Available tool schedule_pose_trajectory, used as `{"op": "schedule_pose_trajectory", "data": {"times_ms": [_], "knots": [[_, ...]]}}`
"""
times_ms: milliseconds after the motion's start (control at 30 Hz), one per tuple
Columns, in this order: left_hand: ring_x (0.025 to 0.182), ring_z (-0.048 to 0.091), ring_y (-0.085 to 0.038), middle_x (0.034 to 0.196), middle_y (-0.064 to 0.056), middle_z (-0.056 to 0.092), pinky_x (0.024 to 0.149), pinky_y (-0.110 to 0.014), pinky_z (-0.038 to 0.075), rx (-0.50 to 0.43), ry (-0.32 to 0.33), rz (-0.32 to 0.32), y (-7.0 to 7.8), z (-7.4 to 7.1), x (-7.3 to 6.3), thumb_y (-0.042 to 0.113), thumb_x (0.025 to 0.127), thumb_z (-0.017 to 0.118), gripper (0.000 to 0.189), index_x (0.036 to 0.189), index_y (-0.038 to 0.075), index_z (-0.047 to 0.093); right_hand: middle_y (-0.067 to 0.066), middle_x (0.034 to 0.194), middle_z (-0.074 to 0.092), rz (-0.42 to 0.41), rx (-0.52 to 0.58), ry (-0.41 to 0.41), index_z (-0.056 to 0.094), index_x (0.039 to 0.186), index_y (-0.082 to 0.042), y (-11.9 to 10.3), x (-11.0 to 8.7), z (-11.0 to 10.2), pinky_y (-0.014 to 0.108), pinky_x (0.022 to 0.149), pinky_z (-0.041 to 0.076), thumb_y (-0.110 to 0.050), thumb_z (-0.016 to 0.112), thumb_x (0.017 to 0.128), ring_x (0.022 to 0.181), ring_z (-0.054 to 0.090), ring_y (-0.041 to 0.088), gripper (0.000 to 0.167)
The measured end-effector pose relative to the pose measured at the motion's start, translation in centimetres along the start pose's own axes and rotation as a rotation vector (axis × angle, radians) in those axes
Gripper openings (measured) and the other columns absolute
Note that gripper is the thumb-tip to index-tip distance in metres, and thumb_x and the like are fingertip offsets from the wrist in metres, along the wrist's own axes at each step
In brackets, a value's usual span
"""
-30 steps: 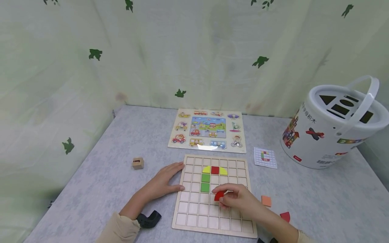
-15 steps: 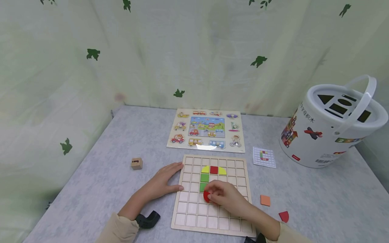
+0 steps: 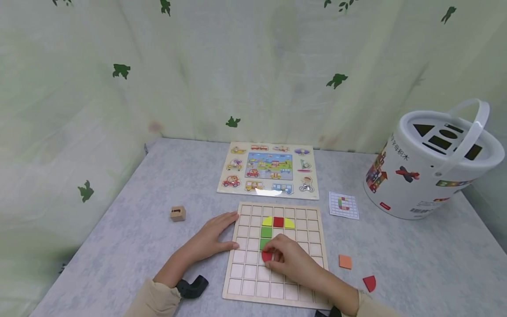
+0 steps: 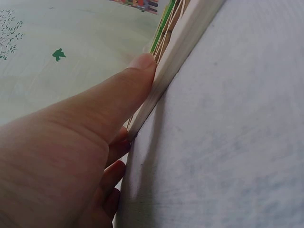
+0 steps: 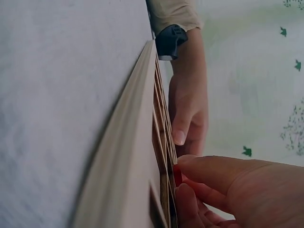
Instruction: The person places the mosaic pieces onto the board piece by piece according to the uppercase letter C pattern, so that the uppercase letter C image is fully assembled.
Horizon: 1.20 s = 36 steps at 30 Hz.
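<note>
A wooden grid board (image 3: 249, 288) lies on the table. My left hand (image 3: 211, 235) rests against its left edge, fingers extended; in the left wrist view the thumb (image 4: 142, 61) touches the rim. Over the grid, my right hand (image 3: 291, 259) pinches a red quarter-circle tile (image 3: 266, 256) at the cell just below two green square tiles (image 3: 266, 232). Its fingers partly cover the red tile and the lower green one. In the right wrist view the red tile (image 5: 177, 175) stands tilted at the grid. Above sit a red square tile (image 3: 278, 222) and yellow quarter-circle tiles (image 3: 289, 223) on either side.
Right of the board lie an orange square tile (image 3: 345, 261), another red quarter-circle tile (image 3: 369, 283) and a pattern card (image 3: 343, 205). A vehicle puzzle (image 3: 225, 189) lies behind, a white bucket (image 3: 412, 193) stands at right, and a small wooden block (image 3: 178, 214) sits at left.
My right hand has moved left across the grid with the red quarter-circle tile, to the cell under the green squares. The left hand has stayed at the board's edge.
</note>
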<state>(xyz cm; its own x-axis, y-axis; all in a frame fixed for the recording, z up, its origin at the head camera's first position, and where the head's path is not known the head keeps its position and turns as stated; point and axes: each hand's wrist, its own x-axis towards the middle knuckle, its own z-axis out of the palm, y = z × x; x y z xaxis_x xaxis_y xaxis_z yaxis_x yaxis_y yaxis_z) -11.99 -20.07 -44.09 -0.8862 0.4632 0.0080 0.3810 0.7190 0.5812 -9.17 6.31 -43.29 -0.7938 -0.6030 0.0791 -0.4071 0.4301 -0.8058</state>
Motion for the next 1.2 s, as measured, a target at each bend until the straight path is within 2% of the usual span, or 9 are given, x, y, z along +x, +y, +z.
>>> {"op": "schedule_pose_trajectory", "data": {"times_ms": [233, 467, 633, 833, 1000, 1133, 1200], "knots": [[0.130, 0.025, -0.028, 0.141, -0.008, 0.032, 0.102, -0.050, 0.022, 0.004, 0.008, 0.013, 0.1, -0.1, 0.0, 0.049, 0.077, 0.064, 0.079, 0.139, 0.008, 0.035, -0.007, 0.083, 0.050, -0.003, -0.040, 0.012, 0.066, 0.094, -0.013, -0.2, 0.1, 0.3, 0.018, 0.054, 0.044, -0.011, 0.070, 0.078, 0.066, 0.047, 0.004, 0.016], [0.129, 0.025, -0.028, 0.141, -0.009, 0.033, 0.101, -0.050, 0.022, 0.010, 0.007, 0.026, 0.0, -0.1, 0.0, 0.051, 0.078, 0.062, 0.080, 0.139, 0.007, 0.034, -0.006, 0.080, 0.049, 0.038, -0.052, 0.035, 0.065, 0.091, -0.012, -0.4, 0.0, 0.3, 0.019, 0.053, 0.043, -0.012, 0.072, 0.076, 0.064, 0.046, 0.004, 0.017], [0.129, 0.025, -0.028, 0.141, -0.009, 0.033, 0.101, -0.050, 0.022, 0.005, 0.009, 0.019, 0.0, -0.1, 0.0, 0.050, 0.077, 0.063, 0.080, 0.139, 0.007, 0.035, -0.004, 0.084, 0.052, 0.068, 0.037, -0.005, 0.063, 0.097, -0.014, -0.4, -0.1, -0.2, 0.020, 0.055, 0.045, -0.016, 0.072, 0.077, 0.066, 0.050, 0.006, 0.021], [0.129, 0.026, -0.028, 0.141, -0.009, 0.033, 0.101, -0.050, 0.022, 0.006, 0.009, 0.027, -0.1, -0.1, 0.0, 0.051, 0.078, 0.062, 0.080, 0.139, 0.007, 0.035, 0.002, 0.101, 0.055, 0.023, 0.170, -0.049, 0.060, 0.107, -0.011, -1.4, -1.1, -1.8, 0.024, 0.068, 0.049, -0.019, 0.070, 0.079, 0.080, 0.054, 0.012, 0.031], [0.130, 0.025, -0.028, 0.141, -0.009, 0.033, 0.102, -0.050, 0.022, 0.004, 0.007, 0.021, -0.1, 0.0, 0.0, 0.051, 0.077, 0.063, 0.080, 0.139, 0.007, 0.035, 0.004, 0.106, 0.055, -0.022, 0.164, 0.018, 0.057, 0.110, -0.009, -1.9, -2.8, -3.9, 0.027, 0.076, 0.049, -0.017, 0.070, 0.079, 0.088, 0.055, 0.020, 0.035], [0.130, 0.025, -0.028, 0.141, -0.009, 0.033, 0.102, -0.050, 0.022, 0.008, 0.006, 0.017, -0.1, 0.0, 0.0, 0.050, 0.077, 0.063, 0.080, 0.139, 0.007, 0.035, -0.003, 0.110, 0.055, -0.048, 0.073, 0.092, 0.057, 0.112, -0.012, -1.3, -4.7, -5.3, 0.033, 0.080, 0.048, -0.020, 0.070, 0.079, 0.095, 0.055, 0.021, 0.037], [0.129, 0.025, -0.028, 0.141, -0.009, 0.033, 0.102, -0.049, 0.022, 0.009, 0.006, 0.016, -0.1, 0.0, 0.1, 0.050, 0.077, 0.063, 0.080, 0.139, 0.007, 0.035, -0.006, 0.112, 0.055, -0.027, 0.024, 0.128, 0.058, 0.113, -0.014, -0.8, -5.7, -5.8, 0.035, 0.082, 0.047, -0.019, 0.072, 0.077, 0.098, 0.054, 0.017, 0.039]]}}
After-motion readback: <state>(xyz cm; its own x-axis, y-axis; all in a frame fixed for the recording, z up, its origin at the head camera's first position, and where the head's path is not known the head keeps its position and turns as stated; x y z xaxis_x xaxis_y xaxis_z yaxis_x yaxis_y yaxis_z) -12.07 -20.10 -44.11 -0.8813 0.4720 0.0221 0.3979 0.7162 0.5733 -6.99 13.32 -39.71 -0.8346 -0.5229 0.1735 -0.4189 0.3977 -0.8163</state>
